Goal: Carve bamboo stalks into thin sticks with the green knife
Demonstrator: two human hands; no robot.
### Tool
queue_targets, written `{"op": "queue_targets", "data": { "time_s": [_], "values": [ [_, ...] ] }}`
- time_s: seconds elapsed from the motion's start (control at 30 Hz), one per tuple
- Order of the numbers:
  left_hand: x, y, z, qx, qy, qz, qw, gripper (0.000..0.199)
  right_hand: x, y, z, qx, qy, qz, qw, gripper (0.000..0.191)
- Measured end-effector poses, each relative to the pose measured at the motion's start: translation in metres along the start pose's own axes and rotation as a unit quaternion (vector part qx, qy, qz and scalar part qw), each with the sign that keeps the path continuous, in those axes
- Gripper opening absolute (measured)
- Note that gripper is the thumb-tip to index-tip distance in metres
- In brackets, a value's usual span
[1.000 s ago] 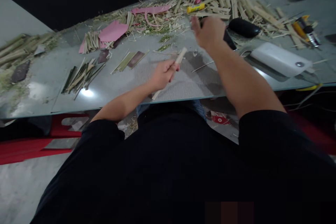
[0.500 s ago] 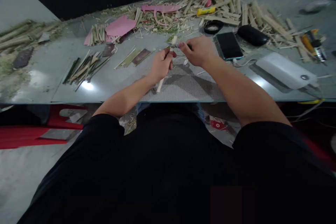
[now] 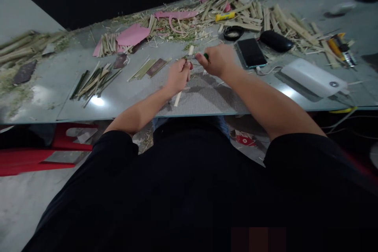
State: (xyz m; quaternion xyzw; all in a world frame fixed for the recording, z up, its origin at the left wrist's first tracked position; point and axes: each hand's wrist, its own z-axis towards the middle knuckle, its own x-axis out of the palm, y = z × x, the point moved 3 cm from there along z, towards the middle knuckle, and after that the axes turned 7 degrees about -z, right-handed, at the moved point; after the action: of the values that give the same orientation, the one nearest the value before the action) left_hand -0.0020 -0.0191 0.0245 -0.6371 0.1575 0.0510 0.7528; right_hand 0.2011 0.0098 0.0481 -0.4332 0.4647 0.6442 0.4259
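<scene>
My left hand (image 3: 178, 74) is closed around a pale bamboo strip (image 3: 177, 99), whose lower end sticks out below the fist and whose upper end shows above it. My right hand (image 3: 218, 60) is closed on the green handle of a knife (image 3: 206, 56). The thin blade points left and meets the strip just above my left fingers; its edge is too small to make out. Left of my left hand lie flat bamboo pieces and a brown sandpaper-like rectangle (image 3: 157, 67).
Thin sticks (image 3: 96, 80) lie in a loose bundle at left. Shavings, pink paper (image 3: 133, 34) and split bamboo (image 3: 277, 17) spread along the back. A phone (image 3: 251, 52), a black case (image 3: 276, 41), a tape roll (image 3: 233, 33) and a white device (image 3: 314, 78) stand right of my hands.
The view has shifted slightly. My right hand has turned a little, showing more of the green handle. My left hand keeps its hold on the strip.
</scene>
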Motion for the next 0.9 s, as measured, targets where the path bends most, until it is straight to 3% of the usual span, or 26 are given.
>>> {"op": "queue_targets", "data": {
  "time_s": [0.27, 0.57, 0.63, 0.73, 0.77, 0.83, 0.9],
  "values": [
    [0.004, -0.006, 0.004, -0.047, -0.002, -0.053, 0.997, 0.051, -0.011, 0.003, 0.005, -0.003, 0.000, 0.012, 1.000, 0.076],
    [-0.003, 0.000, 0.010, -0.058, -0.010, -0.081, 0.995, 0.051, 0.006, -0.011, 0.027, -0.009, -0.042, 0.005, 0.999, 0.075],
    [0.002, -0.003, 0.001, -0.053, 0.031, -0.079, 0.995, 0.052, 0.002, -0.027, 0.035, 0.030, -0.071, 0.030, 0.997, 0.079],
    [0.020, -0.011, -0.018, -0.057, 0.146, -0.075, 0.985, 0.052, -0.011, -0.077, 0.041, 0.160, -0.114, 0.080, 0.977, 0.078],
    [0.026, -0.013, -0.023, -0.059, 0.177, -0.072, 0.980, 0.051, -0.015, -0.093, 0.042, 0.164, -0.136, 0.096, 0.972, 0.079],
    [0.032, -0.017, -0.025, -0.063, 0.165, -0.073, 0.982, 0.052, -0.016, -0.119, 0.044, 0.135, -0.144, 0.171, 0.965, 0.080],
    [0.032, -0.017, -0.022, -0.080, 0.141, -0.077, 0.984, 0.055, -0.005, -0.126, 0.048, 0.059, -0.064, 0.319, 0.944, 0.081]
  ]
}}
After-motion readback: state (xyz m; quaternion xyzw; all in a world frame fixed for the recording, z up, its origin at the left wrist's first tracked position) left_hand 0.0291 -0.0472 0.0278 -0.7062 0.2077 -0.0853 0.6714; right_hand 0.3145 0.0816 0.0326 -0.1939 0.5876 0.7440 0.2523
